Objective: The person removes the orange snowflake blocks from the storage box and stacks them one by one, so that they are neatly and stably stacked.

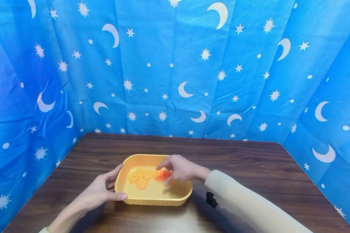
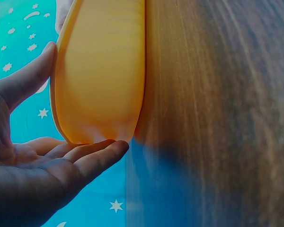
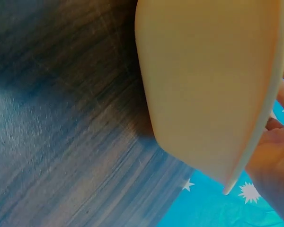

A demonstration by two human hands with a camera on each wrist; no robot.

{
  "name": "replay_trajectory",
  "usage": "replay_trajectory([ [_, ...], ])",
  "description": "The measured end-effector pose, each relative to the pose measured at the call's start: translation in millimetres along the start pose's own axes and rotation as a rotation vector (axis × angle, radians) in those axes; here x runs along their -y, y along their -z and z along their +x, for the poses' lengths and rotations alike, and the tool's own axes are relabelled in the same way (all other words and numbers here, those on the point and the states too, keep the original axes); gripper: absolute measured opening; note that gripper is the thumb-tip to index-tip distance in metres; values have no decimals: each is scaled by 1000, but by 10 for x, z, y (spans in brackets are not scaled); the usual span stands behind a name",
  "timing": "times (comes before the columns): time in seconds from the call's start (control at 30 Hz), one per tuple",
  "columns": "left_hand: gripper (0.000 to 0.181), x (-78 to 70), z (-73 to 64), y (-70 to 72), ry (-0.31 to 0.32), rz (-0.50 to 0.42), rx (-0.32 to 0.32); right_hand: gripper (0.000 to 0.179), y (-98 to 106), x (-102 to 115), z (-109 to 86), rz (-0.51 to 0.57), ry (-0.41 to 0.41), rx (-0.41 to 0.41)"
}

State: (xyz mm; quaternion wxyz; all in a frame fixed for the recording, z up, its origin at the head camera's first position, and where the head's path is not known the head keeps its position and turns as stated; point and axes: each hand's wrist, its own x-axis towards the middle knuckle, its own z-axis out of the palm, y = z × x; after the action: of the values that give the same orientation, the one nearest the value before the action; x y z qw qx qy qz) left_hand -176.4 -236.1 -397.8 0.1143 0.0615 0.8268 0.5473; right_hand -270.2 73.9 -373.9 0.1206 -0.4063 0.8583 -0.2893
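A yellow plastic tub (image 1: 153, 201) stands on the table. On its floor lie several flat yellow notched discs (image 1: 142, 184), with red-orange notched discs (image 1: 162, 175) to the right of them. My left hand (image 1: 100, 187) grips the tub's left end, thumb at the near corner and fingers along the outer wall. The left wrist view has that hand (image 2: 47, 161) with thumb at the rim and fingertips against the wall. My right hand (image 1: 179, 168) reaches over the right rim, thumb and forefinger spread apart around the red-orange discs. In the right wrist view the tub's wall hides its fingertips.
The dark wood table (image 1: 250, 171) extends on all sides of the tub. Behind it and at both sides hangs a blue curtain (image 1: 163, 81) with moons and stars. A small black object (image 1: 211, 199) sits at the right sleeve (image 1: 245, 197).
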Motion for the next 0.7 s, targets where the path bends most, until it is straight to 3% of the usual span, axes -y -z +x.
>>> replay_trajectory([
  [0.7,112,27,22,5,-5,1,-4,48,-39,-88,94,-128,-59,21],
])
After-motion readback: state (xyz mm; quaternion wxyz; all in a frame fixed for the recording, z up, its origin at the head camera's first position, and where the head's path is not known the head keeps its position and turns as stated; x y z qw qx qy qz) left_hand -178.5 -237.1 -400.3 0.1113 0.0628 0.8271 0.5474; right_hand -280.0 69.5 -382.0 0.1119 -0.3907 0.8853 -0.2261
